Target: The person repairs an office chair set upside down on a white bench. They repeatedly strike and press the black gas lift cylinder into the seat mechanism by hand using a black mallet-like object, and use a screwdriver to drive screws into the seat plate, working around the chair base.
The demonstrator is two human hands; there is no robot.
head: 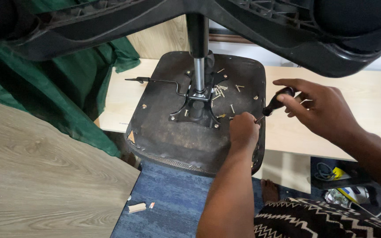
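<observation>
An office chair lies upside down, its dark seat underside (164,128) facing up with a black metal mounting plate (197,103) and a chrome post (199,72) in the middle. Several loose screws (220,89) lie scattered on the seat. My right hand (320,108) is shut on a screwdriver (275,103) with a dark handle, its tip angled down toward the seat's right side. There my left hand (243,131) rests with fingers closed at the screwdriver's tip; whether it pinches a screw is hidden.
The chair's black star base (287,31) looms across the top of the view. A green cloth (67,88) hangs at left beside a wood-grain board (45,176). A pale table (358,114) lies behind, blue carpet (168,202) below, cables and clutter (340,180) at lower right.
</observation>
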